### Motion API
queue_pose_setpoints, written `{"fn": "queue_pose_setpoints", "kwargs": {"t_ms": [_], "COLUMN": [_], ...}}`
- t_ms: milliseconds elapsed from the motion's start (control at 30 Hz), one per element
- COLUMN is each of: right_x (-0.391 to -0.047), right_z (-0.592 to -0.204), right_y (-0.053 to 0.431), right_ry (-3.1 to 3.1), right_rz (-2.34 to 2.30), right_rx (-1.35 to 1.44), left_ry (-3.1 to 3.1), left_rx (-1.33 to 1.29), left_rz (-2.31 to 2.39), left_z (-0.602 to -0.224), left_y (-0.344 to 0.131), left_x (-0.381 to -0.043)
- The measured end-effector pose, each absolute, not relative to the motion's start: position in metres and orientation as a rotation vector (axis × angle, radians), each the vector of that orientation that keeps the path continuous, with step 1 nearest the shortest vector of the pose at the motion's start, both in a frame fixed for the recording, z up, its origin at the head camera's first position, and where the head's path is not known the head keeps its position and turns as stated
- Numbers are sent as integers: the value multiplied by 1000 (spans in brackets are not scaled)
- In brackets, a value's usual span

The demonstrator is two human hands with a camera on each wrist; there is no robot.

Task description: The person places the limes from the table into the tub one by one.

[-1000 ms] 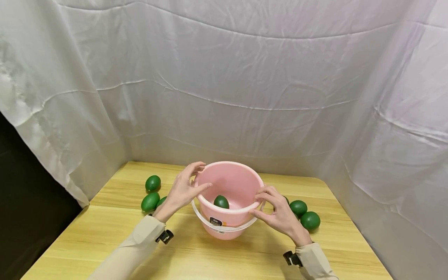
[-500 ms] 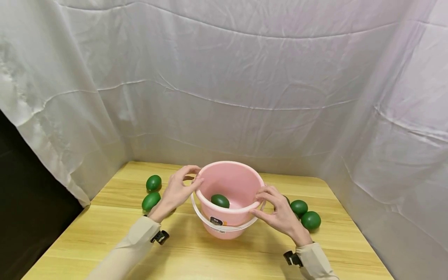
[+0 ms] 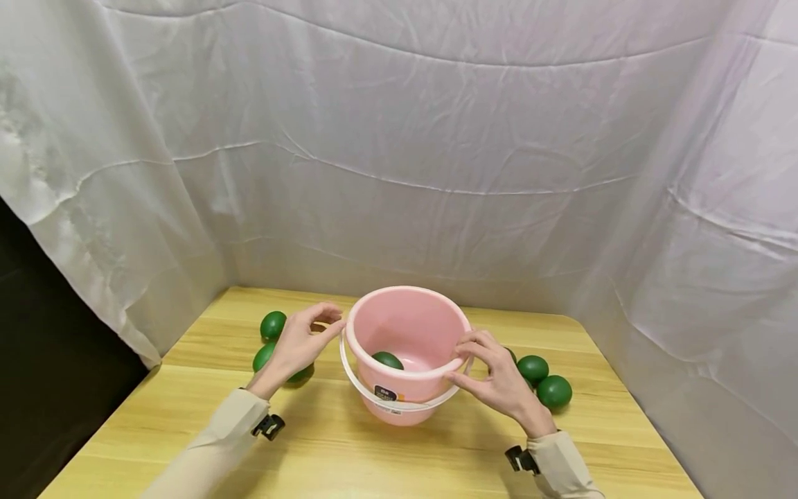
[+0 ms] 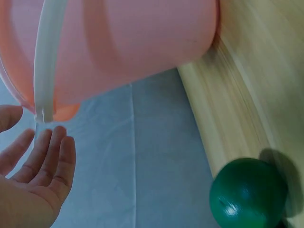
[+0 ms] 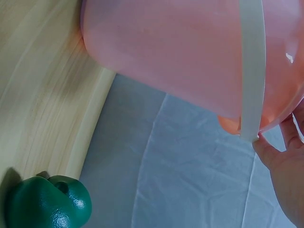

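Wood tbl (image 3: pixel 361 464): green balls (image 3: pixel 554 393) R of bucket (image 3: pixel 424 389), L hand (image 3: pixel 299 346) part-hiding others.

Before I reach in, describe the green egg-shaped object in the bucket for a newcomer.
On the wooden table stands a pink bucket, white handle hanging across its front. Inside, partly hidden by the near rim, lies the green egg-shaped object. It's the only one visible in there; its look-alikes lie outside, left and right.

Smooth plastic bucket (image 3: pixel 414 319), glossy green ovals (image 3: pixel 554 393), wood-grained table (image 3: pixel 374 464), satiny cloth (image 3: pixel 399 138).
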State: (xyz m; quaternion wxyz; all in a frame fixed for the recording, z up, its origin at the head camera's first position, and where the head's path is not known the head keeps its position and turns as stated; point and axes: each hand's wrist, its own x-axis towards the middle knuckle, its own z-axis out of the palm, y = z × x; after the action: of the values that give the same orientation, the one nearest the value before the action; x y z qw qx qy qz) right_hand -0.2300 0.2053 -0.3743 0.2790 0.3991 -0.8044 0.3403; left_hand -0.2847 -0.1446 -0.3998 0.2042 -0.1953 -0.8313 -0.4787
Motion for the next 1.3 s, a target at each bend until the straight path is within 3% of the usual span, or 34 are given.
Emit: {"fn": "queue_pose_setpoints", "kwargs": {"t_ms": [233,600,1300], "right_x": [-230,-255,-258], "right_z": [-375,-407,-409], "right_y": [204,216,217], "right_ry": [-2155,-2167,-2132], "right_rz": [916,904,912], "right_rx": [1080,1070,1095], "left_ry": [-2357,-2447,-2639], "left_rx": [-532,-398,-193], "left_rz": [-1231,-1210,-1100], "left_z": [-411,-427,-446], "left_y": [-167,-205,-248], "left_x": [-281,-271,-264]}}
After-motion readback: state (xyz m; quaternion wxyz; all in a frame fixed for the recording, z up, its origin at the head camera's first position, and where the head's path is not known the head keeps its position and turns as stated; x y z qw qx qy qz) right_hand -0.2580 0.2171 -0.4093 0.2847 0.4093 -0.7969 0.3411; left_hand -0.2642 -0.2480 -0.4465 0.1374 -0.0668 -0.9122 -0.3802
